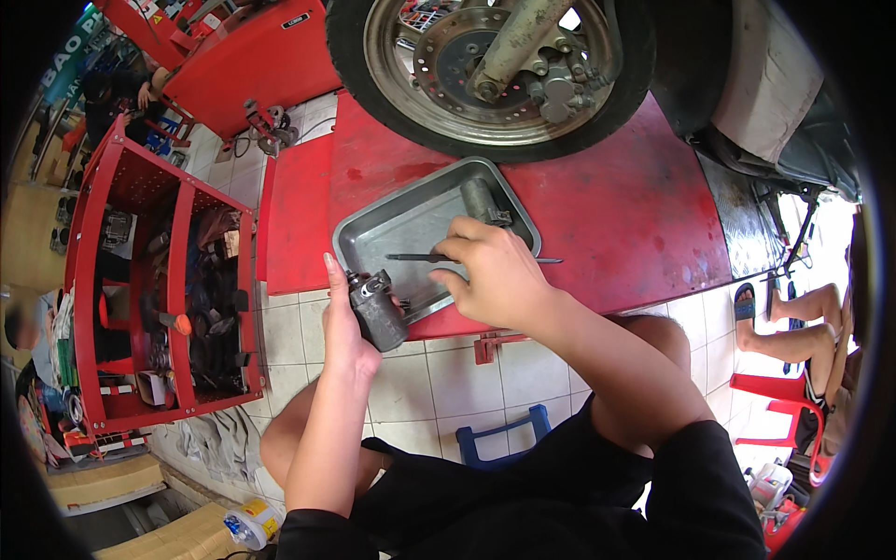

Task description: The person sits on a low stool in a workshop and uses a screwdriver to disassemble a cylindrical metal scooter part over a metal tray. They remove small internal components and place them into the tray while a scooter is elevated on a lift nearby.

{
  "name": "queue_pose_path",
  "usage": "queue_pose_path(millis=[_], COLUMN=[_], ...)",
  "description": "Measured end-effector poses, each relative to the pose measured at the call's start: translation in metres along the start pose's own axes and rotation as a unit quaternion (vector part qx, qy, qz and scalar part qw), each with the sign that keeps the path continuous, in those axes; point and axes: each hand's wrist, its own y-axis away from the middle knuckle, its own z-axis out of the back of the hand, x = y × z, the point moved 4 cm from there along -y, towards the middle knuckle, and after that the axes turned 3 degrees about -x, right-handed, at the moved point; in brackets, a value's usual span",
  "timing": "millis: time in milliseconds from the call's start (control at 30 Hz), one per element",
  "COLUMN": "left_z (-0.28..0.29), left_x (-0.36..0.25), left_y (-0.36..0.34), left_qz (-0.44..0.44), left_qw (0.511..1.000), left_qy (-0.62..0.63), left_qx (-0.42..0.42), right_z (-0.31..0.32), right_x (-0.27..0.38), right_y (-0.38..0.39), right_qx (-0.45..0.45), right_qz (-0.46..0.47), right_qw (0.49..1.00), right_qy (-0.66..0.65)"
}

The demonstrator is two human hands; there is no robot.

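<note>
My left hand (343, 322) is wrapped round a dark grey cylindrical metal part (381, 317) with a small bracket at its top, tilted beside the near left corner of the tray. My right hand (497, 271) pinches a slim dark metal rod (411, 257), perhaps a screwdriver shaft; it lies level across the tray, and its thinner end sticks out to the right. Below both hands is a grey metal tray (373, 220). Another grey metal cylinder (480, 200) lies in its far right part, partly hidden behind my right hand.
The tray rests on a red lift platform (616, 215), under a motorcycle wheel (495, 140) with a brake disc. To the left stands a red tool cart (177, 299). A blue stool (504, 434) is by my legs. Another person's legs (807, 327) show at right, near a red chair (775, 411).
</note>
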Motion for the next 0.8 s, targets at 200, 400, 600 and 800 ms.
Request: queue_pose_path(millis=[200,400,600,800], left_z=[-0.020,-0.026,-0.032,-0.034], left_x=[0.018,0.024,0.025,0.028], left_y=[0.018,0.020,0.021,0.017], left_qz=[0.165,0.194,0.201,0.209], left_qw=[0.977,0.969,0.968,0.965], left_qy=[0.015,0.015,-0.002,0.000], left_qx=[0.137,0.152,0.152,0.160], right_z=[-0.009,-0.004,0.005,0.004], right_x=[0.010,0.007,0.007,0.002], right_y=[-0.004,-0.004,0.000,0.001], right_qx=[0.045,0.043,0.053,0.043], right_qz=[0.023,0.030,-0.050,-0.037], right_qw=[0.974,0.968,0.964,0.969], right_qy=[-0.222,-0.247,-0.254,-0.242])
